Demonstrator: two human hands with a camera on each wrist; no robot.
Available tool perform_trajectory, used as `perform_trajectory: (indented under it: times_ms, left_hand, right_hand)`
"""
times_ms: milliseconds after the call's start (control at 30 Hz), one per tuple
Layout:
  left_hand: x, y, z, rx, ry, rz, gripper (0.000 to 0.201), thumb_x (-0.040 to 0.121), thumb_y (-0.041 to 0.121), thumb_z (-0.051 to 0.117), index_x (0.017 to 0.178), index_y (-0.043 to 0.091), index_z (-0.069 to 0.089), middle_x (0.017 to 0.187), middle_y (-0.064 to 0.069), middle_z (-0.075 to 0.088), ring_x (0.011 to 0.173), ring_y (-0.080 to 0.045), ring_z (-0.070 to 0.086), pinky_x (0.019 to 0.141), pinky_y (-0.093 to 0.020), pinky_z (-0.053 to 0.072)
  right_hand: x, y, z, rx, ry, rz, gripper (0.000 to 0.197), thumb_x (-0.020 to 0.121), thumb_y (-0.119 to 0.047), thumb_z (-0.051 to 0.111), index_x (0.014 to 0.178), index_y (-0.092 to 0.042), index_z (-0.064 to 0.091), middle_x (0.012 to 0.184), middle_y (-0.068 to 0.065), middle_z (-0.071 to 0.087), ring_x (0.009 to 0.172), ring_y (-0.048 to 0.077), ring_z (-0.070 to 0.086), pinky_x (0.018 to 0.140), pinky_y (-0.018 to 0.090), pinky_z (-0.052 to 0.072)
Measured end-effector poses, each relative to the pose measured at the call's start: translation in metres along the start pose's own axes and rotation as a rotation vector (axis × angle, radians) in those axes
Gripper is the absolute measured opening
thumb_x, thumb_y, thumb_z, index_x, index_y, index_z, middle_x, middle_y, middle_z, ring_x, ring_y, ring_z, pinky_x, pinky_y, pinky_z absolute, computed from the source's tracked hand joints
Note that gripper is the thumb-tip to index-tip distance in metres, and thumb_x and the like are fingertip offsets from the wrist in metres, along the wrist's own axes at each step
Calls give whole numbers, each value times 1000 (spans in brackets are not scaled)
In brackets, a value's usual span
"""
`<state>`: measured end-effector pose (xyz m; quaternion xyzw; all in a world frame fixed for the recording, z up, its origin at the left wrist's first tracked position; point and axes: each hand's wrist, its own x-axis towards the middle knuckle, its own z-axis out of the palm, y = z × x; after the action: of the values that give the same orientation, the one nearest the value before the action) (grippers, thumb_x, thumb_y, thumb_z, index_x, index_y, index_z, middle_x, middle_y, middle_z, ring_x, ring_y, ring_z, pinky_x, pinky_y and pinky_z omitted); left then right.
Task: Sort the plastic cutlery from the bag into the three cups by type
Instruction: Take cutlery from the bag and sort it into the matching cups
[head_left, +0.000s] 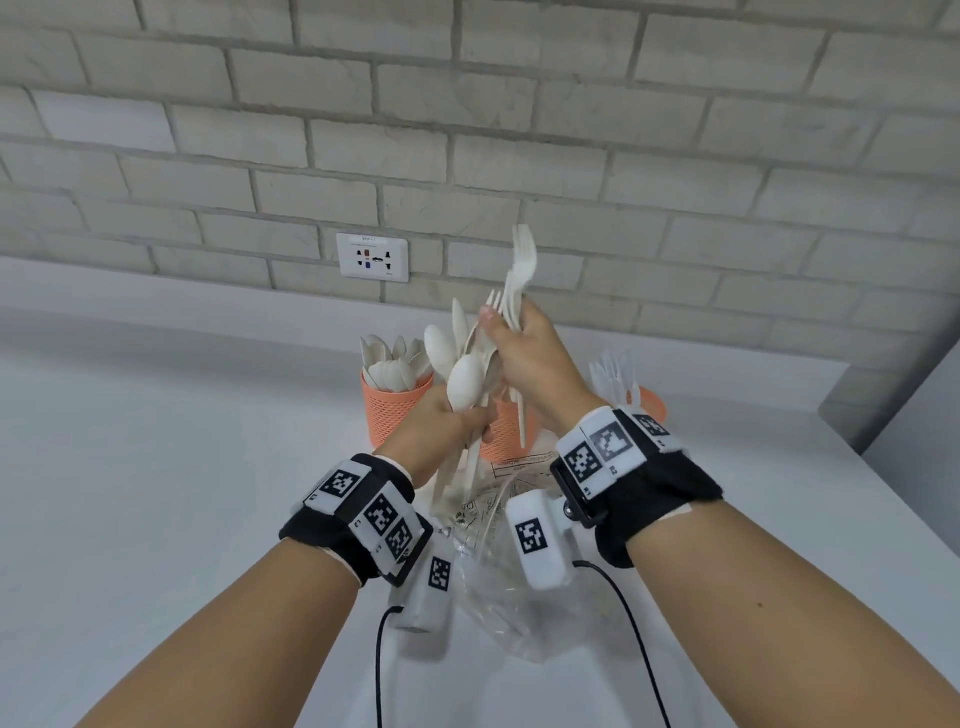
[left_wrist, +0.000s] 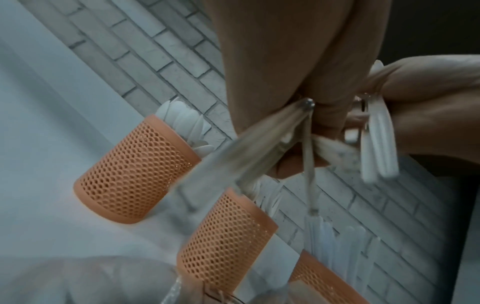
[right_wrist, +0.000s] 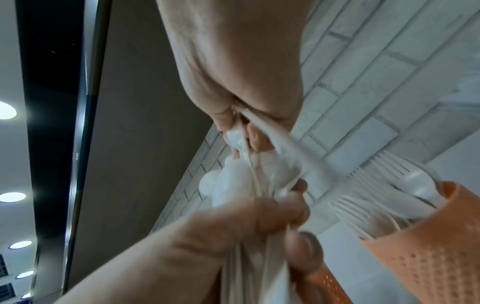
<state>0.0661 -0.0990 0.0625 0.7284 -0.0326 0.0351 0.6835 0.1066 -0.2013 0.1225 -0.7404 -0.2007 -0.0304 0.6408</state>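
My left hand (head_left: 460, 418) grips a bundle of white plastic cutlery (head_left: 465, 384) by the handles, spoon bowls pointing up. Just above it, my right hand (head_left: 511, 338) grips several white forks (head_left: 521, 260) from that bundle, prongs upward. Both hands are raised over the clear plastic bag (head_left: 498, 592) on the counter. Three orange mesh cups stand behind: the left cup (head_left: 387, 415) holds spoons, the middle cup (left_wrist: 226, 240) holds forks and is mostly hidden by my hands in the head view, and the right cup (head_left: 652, 400) holds pale upright pieces. Fork handles (left_wrist: 380, 144) show in the left wrist view.
The white counter (head_left: 182, 467) runs to a grey brick wall with a socket plate (head_left: 372, 257). A grey block (head_left: 893, 395) stands at the right by the wall. Wrist camera cables (head_left: 644, 649) hang below my forearms.
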Motion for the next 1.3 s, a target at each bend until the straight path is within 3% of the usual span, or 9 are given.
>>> perform_trajectory:
  times_ms: [200, 367, 500, 633, 767, 833, 967, 1100, 1300]
  left_hand:
    - [2, -8, -14, 1, -13, -60, 7, 90, 9, 59, 96, 6, 60, 70, -6, 55, 61, -15, 52, 71, -36, 42]
    - [4, -10, -23, -148, 54, -93, 13, 93, 3, 51, 87, 11, 58, 76, -2, 57, 57, -11, 53, 63, -25, 47]
    - [9, -7, -28, -153, 90, -62, 21, 95, 14, 51, 77, 10, 60, 72, -3, 59, 58, -11, 56, 70, -31, 47]
    - [13, -2, -27, -199, 59, -37, 18, 96, 13, 49, 84, 11, 61, 70, 0, 62, 59, -9, 57, 65, -26, 49]
    - [15, 4, -30, -281, 29, -32, 15, 97, 9, 46, 99, 15, 59, 75, -1, 63, 62, -10, 60, 59, -22, 50]
    - [16, 6, -33, -333, 7, -43, 14, 96, 8, 46, 100, 14, 58, 80, -2, 64, 62, -9, 62, 55, -20, 51]
    - [17, 7, -37, -357, -42, -52, 16, 96, 8, 45, 101, 14, 58, 82, -2, 64, 62, -8, 63, 56, -20, 52]
    - [16, 4, -39, -342, -61, -46, 18, 96, 9, 44, 108, 14, 57, 78, -1, 63, 62, -9, 63, 58, -20, 52]
    - [18, 2, -40, -340, -52, -60, 18, 96, 9, 45, 109, 14, 57, 77, -1, 64, 62, -10, 62, 59, -21, 52]
  right_hand:
    - [23, -19, -19, 83, 154, -74, 9, 100, -27, 36, 100, -21, 44, 72, 0, 56, 64, 12, 55, 73, 31, 50]
    - [50, -6, -37, 116, 303, -107, 9, 95, -17, 50, 89, -21, 45, 62, -2, 43, 42, 7, 41, 46, 27, 42]
    - [66, 19, -37, -8, 397, -161, 14, 90, -22, 57, 79, -28, 52, 67, -8, 49, 61, 10, 47, 68, 36, 44]
    - [77, 34, -30, -18, 448, -221, 10, 89, -22, 60, 85, -17, 52, 70, -11, 52, 66, 8, 49, 73, 41, 48]
    - [81, 56, -20, 21, 413, -170, 16, 89, -15, 60, 80, -25, 51, 75, -10, 55, 71, 5, 53, 77, 41, 49]
    - [80, 68, -17, 41, 391, -110, 13, 86, -12, 63, 91, -17, 53, 81, -10, 54, 77, 8, 55, 80, 36, 49]
    - [78, 86, -14, 38, 374, -72, 47, 79, -17, 72, 117, -18, 44, 88, -3, 51, 78, 9, 55, 76, 17, 47]
    - [78, 87, -10, 3, 327, -67, 4, 95, -13, 47, 95, -15, 50, 74, -1, 51, 64, 12, 54, 65, 20, 45]
    - [81, 98, -19, -218, 134, 17, 23, 98, -3, 32, 97, -5, 54, 81, 1, 54, 75, 8, 51, 73, 20, 41]
